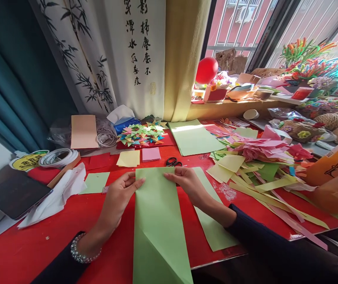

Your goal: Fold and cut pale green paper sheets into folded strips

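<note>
A long sheet of green paper point(158, 221) hangs between my two hands, its lower end running past the bottom of the view. My left hand point(121, 197) pinches the top left corner, thumb on the near face. At the top right corner, my right hand point(191, 185) grips the same sheet in a pinch. Under my right forearm lies a paler green paper strip point(213, 225) on the table. Just beyond the held sheet's top edge rest black-handled scissors point(173, 161), partly hidden. A small pale green square point(94, 182) lies left of my left hand.
Yellow point(128, 158) and pink paper squares point(151, 154) sit beyond my hands, with a pile of folded paper pieces point(142, 134) behind. Green sheets point(195, 138) are stacked at the back. Paper scraps point(254, 157) heap to the right. A dark tablet-like slab point(16, 195) is far left.
</note>
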Demonstrator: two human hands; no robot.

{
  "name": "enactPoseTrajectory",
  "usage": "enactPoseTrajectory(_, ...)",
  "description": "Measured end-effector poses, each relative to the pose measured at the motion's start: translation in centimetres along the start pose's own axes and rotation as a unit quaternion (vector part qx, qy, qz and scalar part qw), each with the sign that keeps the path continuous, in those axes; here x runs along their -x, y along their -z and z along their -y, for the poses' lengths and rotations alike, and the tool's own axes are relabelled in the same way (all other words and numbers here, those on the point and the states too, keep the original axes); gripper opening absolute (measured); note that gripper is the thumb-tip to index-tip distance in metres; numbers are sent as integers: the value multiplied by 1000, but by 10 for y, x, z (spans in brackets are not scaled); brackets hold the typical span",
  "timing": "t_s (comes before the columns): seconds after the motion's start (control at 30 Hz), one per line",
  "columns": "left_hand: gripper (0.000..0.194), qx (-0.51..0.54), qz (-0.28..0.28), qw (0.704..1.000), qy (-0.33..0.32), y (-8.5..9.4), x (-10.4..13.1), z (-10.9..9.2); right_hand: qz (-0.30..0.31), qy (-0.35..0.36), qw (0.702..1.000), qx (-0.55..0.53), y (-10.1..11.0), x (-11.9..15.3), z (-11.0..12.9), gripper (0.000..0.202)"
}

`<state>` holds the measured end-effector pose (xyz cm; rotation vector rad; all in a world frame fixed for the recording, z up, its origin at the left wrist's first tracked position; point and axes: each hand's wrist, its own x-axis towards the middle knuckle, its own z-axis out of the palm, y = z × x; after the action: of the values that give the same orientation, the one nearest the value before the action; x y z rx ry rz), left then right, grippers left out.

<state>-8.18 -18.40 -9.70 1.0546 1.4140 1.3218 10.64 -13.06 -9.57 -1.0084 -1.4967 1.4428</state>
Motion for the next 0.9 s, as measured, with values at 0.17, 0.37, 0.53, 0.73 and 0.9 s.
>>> enactPoseTrajectory(0.17,33,13,-9,1000,-3,2,-1,3,4,9,1000,30,0,0,-1,49)
enactPoseTrajectory(0.37,30,36,7,999,26,4,-2,-2,24,8,999,36,0,0,-6,47)
enactPoseTrajectory(0.53,29,11,4,1000,5,5,-4,2,62,-19,995,76,10,-7,-8,37)
enactPoseTrajectory(0.73,23,26,21,999,18,2,1,0,114,78,921,365,6,-20,35,45)
enactPoseTrajectory(0.9,27,24,16,999,43,1,3,-4,181,168,875,416,-36,-36,45,17)
